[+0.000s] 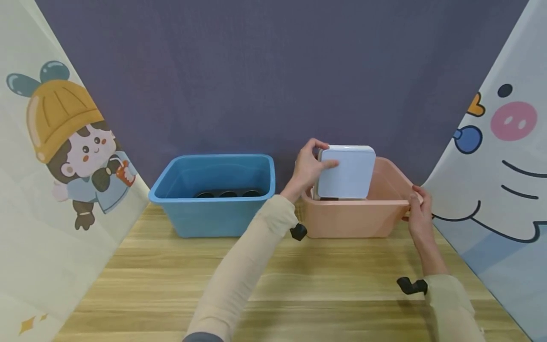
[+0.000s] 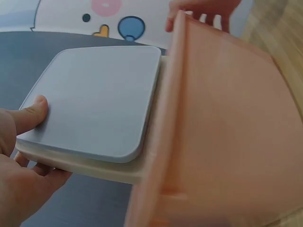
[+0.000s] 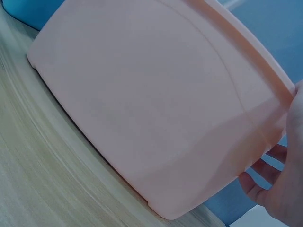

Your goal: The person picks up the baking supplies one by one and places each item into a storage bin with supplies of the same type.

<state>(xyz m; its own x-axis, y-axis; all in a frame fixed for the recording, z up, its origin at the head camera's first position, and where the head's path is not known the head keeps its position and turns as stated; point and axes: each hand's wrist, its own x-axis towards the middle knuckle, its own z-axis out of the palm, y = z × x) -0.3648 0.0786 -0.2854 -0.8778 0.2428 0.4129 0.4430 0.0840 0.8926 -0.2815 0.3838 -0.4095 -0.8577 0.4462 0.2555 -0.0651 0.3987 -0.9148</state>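
Note:
A flat, square white kitchen scale [image 1: 347,172] with rounded corners stands on edge in the left part of the pink plastic bin [image 1: 350,221]. My left hand [image 1: 306,167] holds it by its left side. In the left wrist view, the thumb [image 2: 34,115] lies on the pale plate and the fingers are under the cream base [image 2: 90,169]. The scale's lower part is hidden behind the bin's front wall. At the bin's front right corner, my right hand [image 1: 420,213] grips the rim; in the right wrist view its fingers [image 3: 266,171] curl beneath the edge.
To the left stands a blue plastic bin [image 1: 220,218] with several dark round-topped things [image 1: 228,194] at its bottom. Both bins sit on a wooden table [image 1: 265,285] against a dark back panel [image 1: 256,80]. Cartoon-printed panels flank the table.

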